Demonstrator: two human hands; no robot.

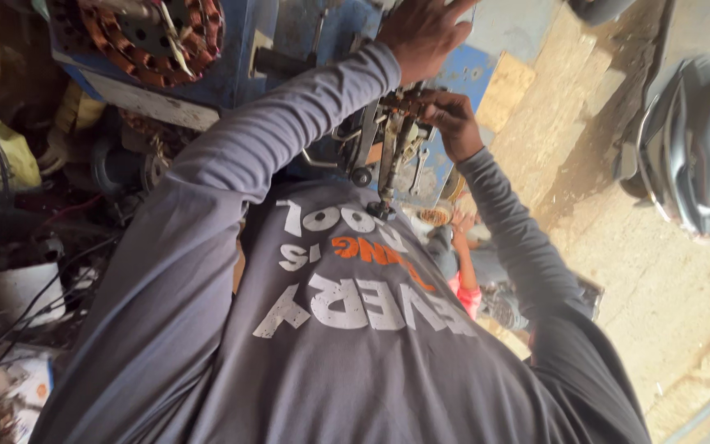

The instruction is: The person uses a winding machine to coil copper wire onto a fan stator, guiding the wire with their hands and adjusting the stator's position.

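Two hands work at a blue machine (462, 74), far centre. Left hand (425, 29) lies spread on its top. Right hand (454, 119) pinches a metal mechanism (392, 140) below: likely rigid, heavy, greasy; best gripped at its levers.
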